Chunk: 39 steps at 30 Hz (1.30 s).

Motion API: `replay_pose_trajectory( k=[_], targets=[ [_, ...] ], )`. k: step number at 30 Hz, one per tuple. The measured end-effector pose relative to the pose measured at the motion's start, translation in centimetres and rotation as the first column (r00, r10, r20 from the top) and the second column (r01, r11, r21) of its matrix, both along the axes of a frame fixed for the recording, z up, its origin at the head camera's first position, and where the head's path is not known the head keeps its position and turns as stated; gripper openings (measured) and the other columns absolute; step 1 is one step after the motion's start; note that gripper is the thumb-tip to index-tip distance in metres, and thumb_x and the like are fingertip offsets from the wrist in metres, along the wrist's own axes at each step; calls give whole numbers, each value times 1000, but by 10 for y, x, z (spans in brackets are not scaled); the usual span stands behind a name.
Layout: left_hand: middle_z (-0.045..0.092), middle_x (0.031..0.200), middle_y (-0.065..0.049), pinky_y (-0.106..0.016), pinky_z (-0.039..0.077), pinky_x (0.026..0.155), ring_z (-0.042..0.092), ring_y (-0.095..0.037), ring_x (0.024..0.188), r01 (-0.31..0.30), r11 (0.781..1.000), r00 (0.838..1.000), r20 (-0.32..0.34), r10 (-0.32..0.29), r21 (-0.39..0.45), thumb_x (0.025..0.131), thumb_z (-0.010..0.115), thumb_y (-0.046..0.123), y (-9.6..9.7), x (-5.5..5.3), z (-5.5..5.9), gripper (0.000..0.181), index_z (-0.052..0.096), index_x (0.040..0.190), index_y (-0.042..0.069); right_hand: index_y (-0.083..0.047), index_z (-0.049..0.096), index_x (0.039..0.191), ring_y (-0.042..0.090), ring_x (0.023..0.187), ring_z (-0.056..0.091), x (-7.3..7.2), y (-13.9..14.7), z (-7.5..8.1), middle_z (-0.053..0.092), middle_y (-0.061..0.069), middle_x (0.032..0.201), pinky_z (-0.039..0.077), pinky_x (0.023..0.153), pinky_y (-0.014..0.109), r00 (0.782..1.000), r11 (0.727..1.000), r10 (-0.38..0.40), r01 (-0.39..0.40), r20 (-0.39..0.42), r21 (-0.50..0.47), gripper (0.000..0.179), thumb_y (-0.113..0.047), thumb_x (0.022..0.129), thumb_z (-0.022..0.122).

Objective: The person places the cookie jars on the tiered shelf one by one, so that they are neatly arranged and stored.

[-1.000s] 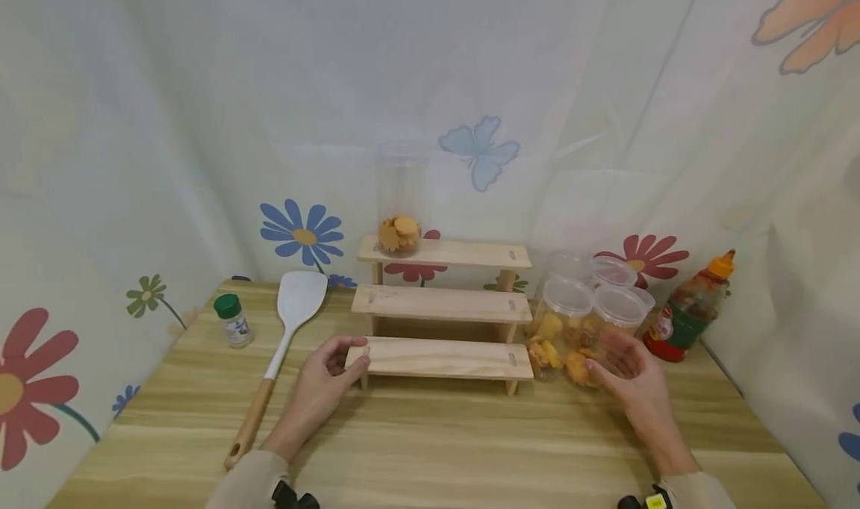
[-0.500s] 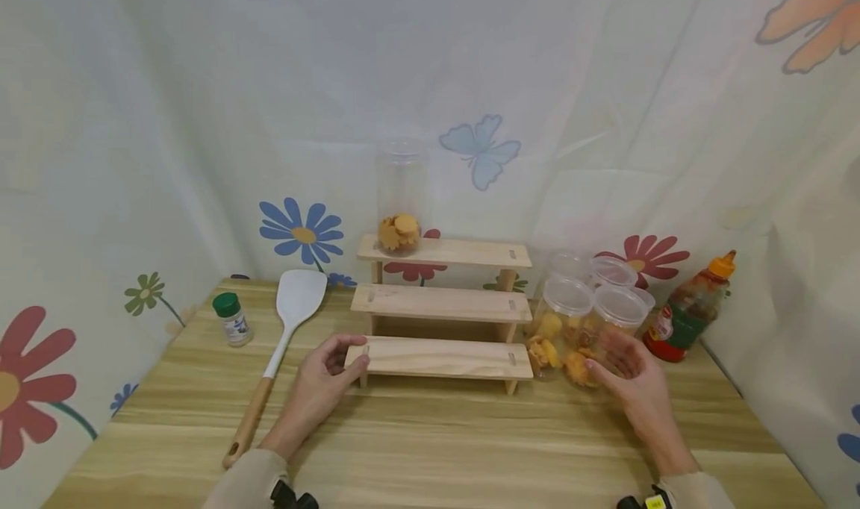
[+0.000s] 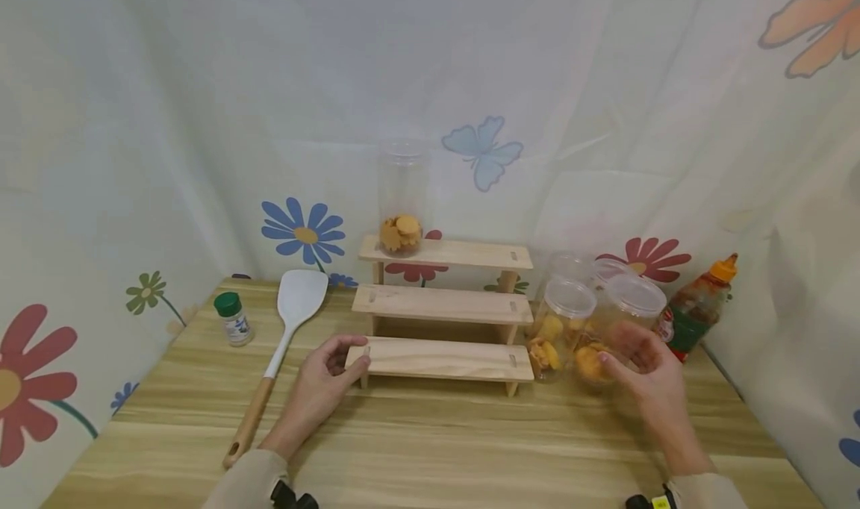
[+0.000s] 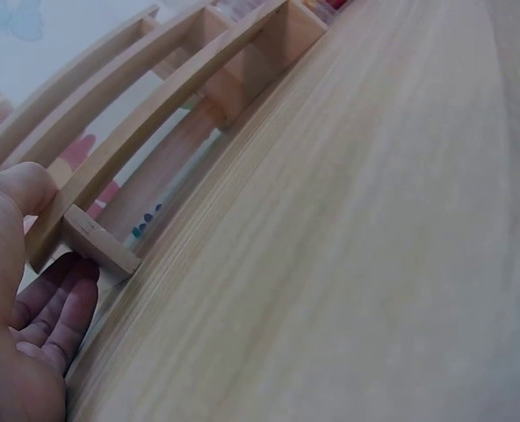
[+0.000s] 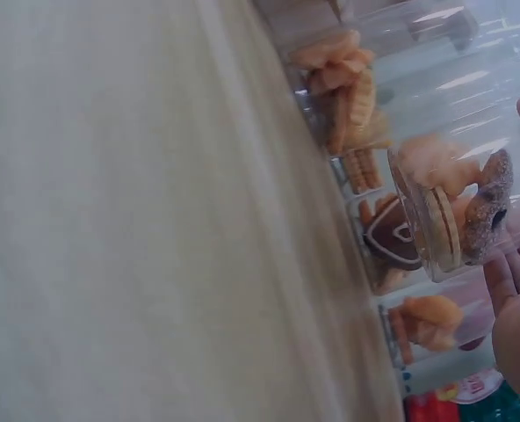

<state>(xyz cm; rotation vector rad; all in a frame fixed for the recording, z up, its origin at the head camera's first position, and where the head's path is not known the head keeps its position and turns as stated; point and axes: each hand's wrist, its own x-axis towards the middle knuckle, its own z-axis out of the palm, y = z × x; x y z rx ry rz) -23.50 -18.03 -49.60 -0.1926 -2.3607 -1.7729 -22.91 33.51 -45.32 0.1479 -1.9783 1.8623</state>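
Observation:
A three-tier wooden stand (image 3: 443, 357) rises in steps at the middle of the table. My left hand (image 3: 321, 381) grips the left end of its lowest board, thumb on top and fingers beneath in the left wrist view. On the right, my right hand (image 3: 650, 367) holds a clear lidded jar (image 3: 628, 298) by its side. Biscuits and a sugared ring (image 5: 490, 207) lie in that jar, whose base is off the table in the right wrist view. Close to its left stands another snack jar (image 3: 547, 345), with more jars behind. A jar of round crackers (image 3: 401, 233) stands on the top tier's left.
A sauce bottle (image 3: 695, 315) with an orange cap stands right of the jars. Left of the stand lie a white spatula (image 3: 301, 296) with a wooden handle and a green-capped shaker (image 3: 233, 321), which is upright. A printed curtain (image 3: 201, 83) surrounds the table.
My right hand has moved a little to the right, drawing its jar up and away from the others. The left hand keeps its grip on the stand.

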Motion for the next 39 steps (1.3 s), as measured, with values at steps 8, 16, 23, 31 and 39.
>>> replay_pose_trajectory(
  k=[8, 16, 23, 31, 39],
  targets=[
    [75, 134, -5, -26, 56, 91, 70, -19, 114, 0, 1000, 1000, -1, 0, -5, 105, 82, 32, -1, 0, -1, 34, 75, 134, 17, 7, 64, 140, 9, 107, 70, 5, 6, 28, 76, -4, 120, 54, 94, 12, 997, 993, -73, 76, -32, 92, 52, 11, 93, 85],
    [75, 133, -6, -26, 57, 91, 70, -20, 113, 4, 1000, 1000, -5, -4, -3, 105, 82, 31, 0, -1, -3, 33, 75, 134, 16, -6, 68, 141, 6, 102, 67, 9, 15, 77, 75, -10, 117, 52, 87, 10, 989, 972, -137, 144, -54, 184, 50, 5, 95, 85],
    [75, 135, -5, -25, 57, 91, 70, -20, 115, -3, 1000, 1000, -5, 3, -10, 105, 82, 31, 0, -1, -2, 33, 75, 134, 16, -6, 69, 143, 5, 105, 70, 6, 20, 118, 76, -8, 122, 52, 88, 8, 987, 970, -122, 140, -101, 201, 49, -1, 97, 86],
    [75, 134, -6, -25, 57, 92, 71, -19, 115, -8, 1000, 1000, -15, 8, -21, 105, 83, 31, -1, -3, -2, 34, 75, 133, 15, -7, 67, 145, 6, 107, 71, -8, -6, 149, 75, -6, 123, 54, 88, 9, 988, 951, -103, 131, -114, 281, 53, -8, 97, 88],
    [75, 133, -7, -25, 57, 92, 71, -19, 113, 1, 1000, 1000, 2, -1, -2, 104, 83, 31, -1, -2, -1, 34, 75, 133, 15, -8, 68, 145, 11, 114, 69, -31, -43, 163, 75, -3, 129, 54, 96, 14, 986, 970, 0, 40, -166, 240, 53, -7, 96, 89]
  ],
)
